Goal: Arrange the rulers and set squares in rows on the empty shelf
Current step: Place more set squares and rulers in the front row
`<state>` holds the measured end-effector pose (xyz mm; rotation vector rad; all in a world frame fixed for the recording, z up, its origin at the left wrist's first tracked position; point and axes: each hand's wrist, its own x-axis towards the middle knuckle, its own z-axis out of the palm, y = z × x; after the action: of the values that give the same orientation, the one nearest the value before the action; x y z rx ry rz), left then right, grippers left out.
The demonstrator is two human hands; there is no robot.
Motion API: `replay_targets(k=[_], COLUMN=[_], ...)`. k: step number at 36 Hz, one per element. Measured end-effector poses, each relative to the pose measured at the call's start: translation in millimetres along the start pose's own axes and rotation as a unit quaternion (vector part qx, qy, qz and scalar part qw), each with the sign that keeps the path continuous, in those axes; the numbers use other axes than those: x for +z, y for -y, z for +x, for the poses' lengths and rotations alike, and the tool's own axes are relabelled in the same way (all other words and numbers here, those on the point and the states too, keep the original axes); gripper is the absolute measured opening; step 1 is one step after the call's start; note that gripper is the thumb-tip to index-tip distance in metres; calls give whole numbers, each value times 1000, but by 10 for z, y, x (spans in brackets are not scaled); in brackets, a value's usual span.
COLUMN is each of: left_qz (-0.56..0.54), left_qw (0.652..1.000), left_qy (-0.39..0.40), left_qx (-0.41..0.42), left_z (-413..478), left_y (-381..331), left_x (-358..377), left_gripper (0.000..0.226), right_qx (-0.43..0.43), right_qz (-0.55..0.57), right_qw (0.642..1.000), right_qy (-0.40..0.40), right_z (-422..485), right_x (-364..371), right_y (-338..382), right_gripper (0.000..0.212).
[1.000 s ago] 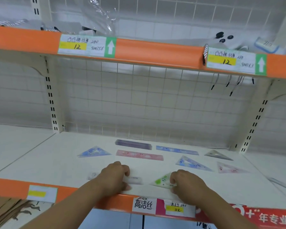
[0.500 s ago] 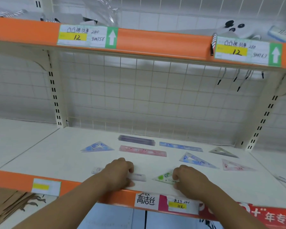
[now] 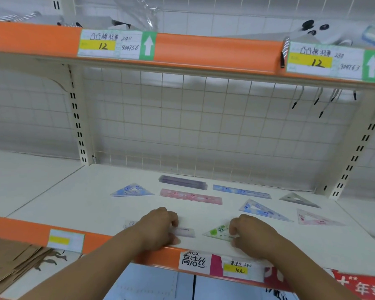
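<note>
**Hands barely moved on the front row**

Little had shifted since the earlier frames: both hands sat on the same two pieces at the front of the shelf (image 3: 74, 202), and neither piece had visibly travelled.

The left hand (image 3: 158, 229) lay over the middle of the pale ruler (image 3: 184, 231), with its fingers curled down on the far edge and its thumb at the near one, grasping it. The ruler's long axis ran left to right, parallel to the orange lip (image 3: 117, 245), and one end showed on each side of the hand. The right hand (image 3: 253, 234) pinched the right corner of the green set square (image 3: 219, 231) with curled fingers. The square's sharp tip pointed left at the ruler's right end, near it but apart.

That gap looked like the thing to settle, and each hand was already on its own piece, so neither needed to cross. Any closing slide would probably run along the lip.

Both pieces lay just beside the lip, so a pull toward the body risked tipping them off. Bare shelf lay open to the ruler's left and beyond the right hand. The pink ruler (image 3: 191, 196) and a blue set square (image 3: 262, 210) lay well behind.
</note>
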<state>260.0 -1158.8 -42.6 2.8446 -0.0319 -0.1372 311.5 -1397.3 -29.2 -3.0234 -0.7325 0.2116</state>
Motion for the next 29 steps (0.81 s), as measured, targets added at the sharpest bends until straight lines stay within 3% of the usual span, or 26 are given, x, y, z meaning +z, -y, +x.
replay_targets(k=[29], left_qz=[-10], left_qw=[1000], left_qy=[-12], left_qx=[11], left_z=[33], left_y=[-6], left_x=[35], left_gripper=[41], right_qx=[-3], right_qz=[14], right_qw=[1000], right_qy=[8], right_z=[-11], right_x=[8], right_y=[-39], right_gripper=[26])
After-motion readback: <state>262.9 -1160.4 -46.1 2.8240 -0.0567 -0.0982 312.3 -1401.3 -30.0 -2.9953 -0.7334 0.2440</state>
